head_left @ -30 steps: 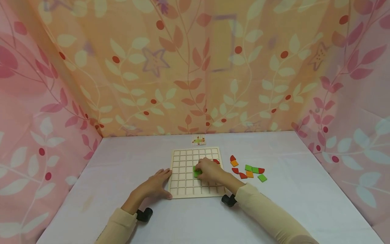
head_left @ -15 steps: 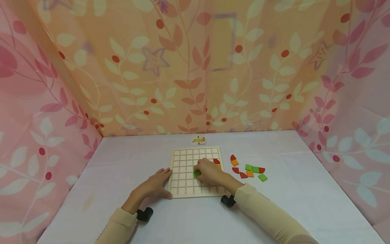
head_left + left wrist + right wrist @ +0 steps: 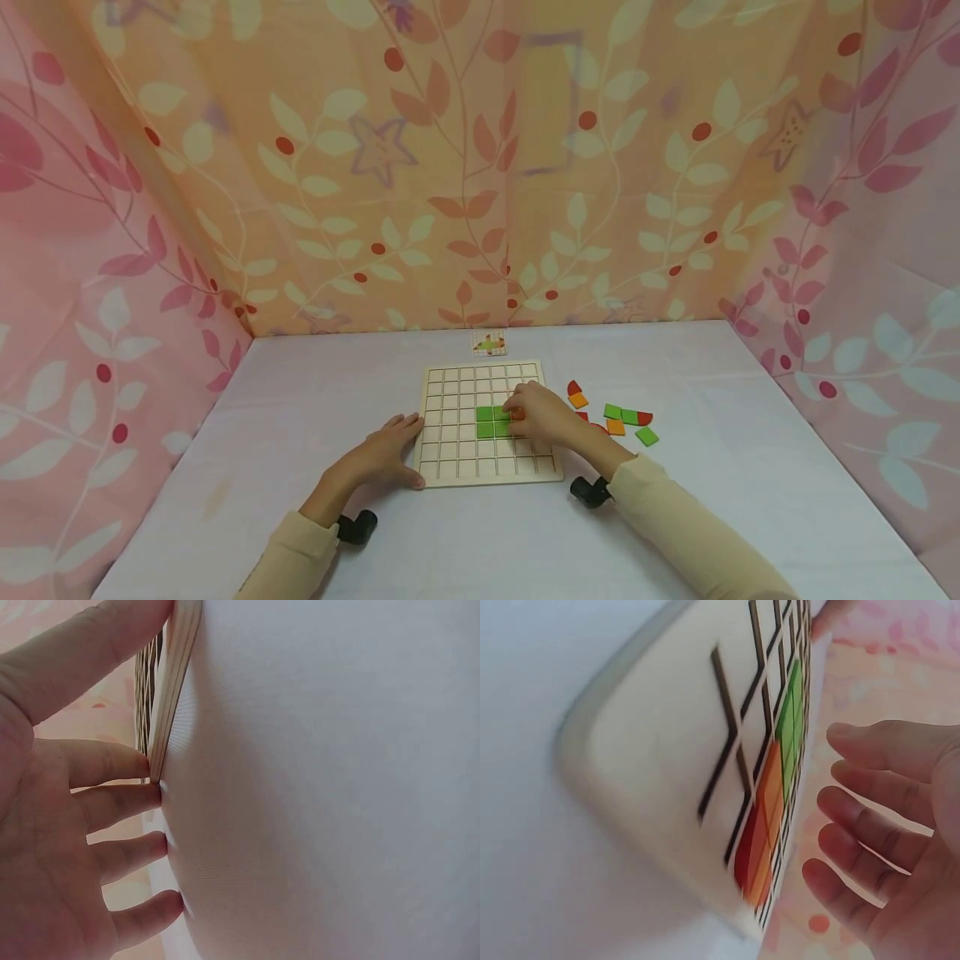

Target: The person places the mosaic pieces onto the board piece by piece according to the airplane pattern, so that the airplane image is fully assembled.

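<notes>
One white surface carries a wooden grid board. The left hand touches its left edge with straight fingers. The right hand is over the board, fingers loose, holding nothing, hiding some squares. A small card lies behind, too tiny to read. Green tiles sit on the grid; loose tiles lie to its right, some partly covered.
</notes>
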The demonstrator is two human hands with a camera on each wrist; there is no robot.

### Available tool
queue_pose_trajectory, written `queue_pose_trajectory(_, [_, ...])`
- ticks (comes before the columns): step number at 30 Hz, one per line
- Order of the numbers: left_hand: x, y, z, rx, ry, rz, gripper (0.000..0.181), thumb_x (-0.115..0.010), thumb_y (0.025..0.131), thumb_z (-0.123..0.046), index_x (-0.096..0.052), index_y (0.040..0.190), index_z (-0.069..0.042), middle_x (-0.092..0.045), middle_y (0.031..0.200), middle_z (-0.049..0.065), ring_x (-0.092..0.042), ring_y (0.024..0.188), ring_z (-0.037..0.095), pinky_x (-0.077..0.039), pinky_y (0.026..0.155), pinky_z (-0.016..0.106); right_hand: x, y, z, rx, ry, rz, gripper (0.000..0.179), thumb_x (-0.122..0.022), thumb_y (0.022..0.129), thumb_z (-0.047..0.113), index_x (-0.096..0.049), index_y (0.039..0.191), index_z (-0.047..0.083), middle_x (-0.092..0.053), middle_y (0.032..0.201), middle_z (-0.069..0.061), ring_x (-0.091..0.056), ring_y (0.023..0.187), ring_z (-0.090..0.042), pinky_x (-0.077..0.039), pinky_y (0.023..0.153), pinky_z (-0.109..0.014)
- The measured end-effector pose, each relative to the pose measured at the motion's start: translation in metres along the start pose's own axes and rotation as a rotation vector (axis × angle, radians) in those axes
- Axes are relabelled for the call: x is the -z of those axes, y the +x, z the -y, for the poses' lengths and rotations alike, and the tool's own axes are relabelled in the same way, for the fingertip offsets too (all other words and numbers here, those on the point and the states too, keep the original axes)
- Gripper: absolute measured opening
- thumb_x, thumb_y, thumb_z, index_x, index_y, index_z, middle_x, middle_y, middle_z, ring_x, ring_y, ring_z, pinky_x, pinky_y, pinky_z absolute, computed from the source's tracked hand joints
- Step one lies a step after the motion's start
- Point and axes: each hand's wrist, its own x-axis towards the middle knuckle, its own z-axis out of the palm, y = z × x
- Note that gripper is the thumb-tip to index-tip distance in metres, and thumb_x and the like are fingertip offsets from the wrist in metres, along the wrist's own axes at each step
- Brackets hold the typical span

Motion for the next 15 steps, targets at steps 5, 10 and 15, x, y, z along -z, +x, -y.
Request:
queue_pose_trajectory(5, [0.000,0.001,0.000,0.000,-0.004,0.002,0.101,-0.089,0.067,-0.029,-0.036,0.149,-0.002,-0.032,0.158,0.016,-0.021,0.148,0.041,-0.024,0.113,0.066,0.013,-0.012,-0.015,-0.066,0.039,-0.009,0.022,-0.074,0.084,0.018,-0.075,0.104,0.009,-0.065,0.096,-0.001,-0.052,0.090,-0.016,-0.046,0.078,-0.031])
queue_pose_trajectory(10, [0.000,-0.001,0.000,-0.003,0.003,0.001,0.100,-0.088,0.068,-0.030,-0.037,0.149,-0.002,-0.032,0.158,0.016,-0.021,0.148,0.041,-0.024,0.113,0.066,0.026,-0.026,-0.033,-0.135,0.096,-0.045,0.026,-0.074,0.084,0.017,-0.074,0.107,0.007,-0.066,0.099,-0.004,-0.055,0.093,-0.022,-0.047,0.080,-0.035])
queue_pose_trajectory(15, [0.001,-0.003,-0.001,-0.011,0.001,0.001,0.100,-0.088,0.068,-0.030,-0.037,0.149,-0.001,-0.032,0.158,0.017,-0.022,0.148,0.041,-0.025,0.113,0.065,0.037,-0.040,-0.052,-0.173,0.097,-0.069,0.026,-0.072,0.084,0.014,-0.073,0.108,0.005,-0.067,0.100,-0.008,-0.056,0.096,-0.027,-0.050,0.085,-0.041])
